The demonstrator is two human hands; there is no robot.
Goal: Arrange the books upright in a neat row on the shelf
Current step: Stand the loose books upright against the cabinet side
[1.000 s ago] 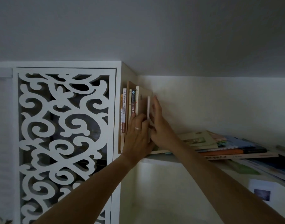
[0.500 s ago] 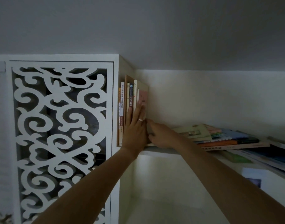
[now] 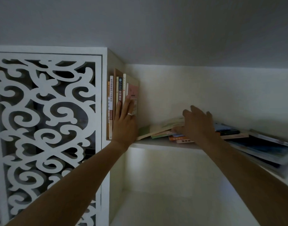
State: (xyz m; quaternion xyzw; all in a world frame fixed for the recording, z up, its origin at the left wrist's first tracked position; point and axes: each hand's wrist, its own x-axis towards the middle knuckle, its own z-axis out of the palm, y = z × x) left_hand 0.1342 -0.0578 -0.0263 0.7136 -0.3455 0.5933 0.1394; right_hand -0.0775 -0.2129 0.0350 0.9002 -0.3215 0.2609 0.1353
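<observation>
Several books stand upright (image 3: 120, 88) at the left end of the white shelf (image 3: 158, 143), against the cabinet's side; the outermost has a pink cover (image 3: 133, 91). My left hand (image 3: 125, 123) lies flat with straight fingers against the spines and holds the row up. To the right, a pile of flat books (image 3: 162, 129) lies on the shelf. My right hand (image 3: 197, 123) reaches over that pile, fingers spread on top and thumb under the upper books' edge, which are lifted a little.
A white cabinet door with carved scrollwork (image 3: 47, 128) stands left of the shelf. More flat books and magazines (image 3: 262, 144) lie along the shelf's right part, some overhanging the edge. The wall sits close behind, the ceiling just above.
My right hand left the upright row and moved right onto the flat pile. My left hand stayed pressed against the standing books, fingers now straighter.
</observation>
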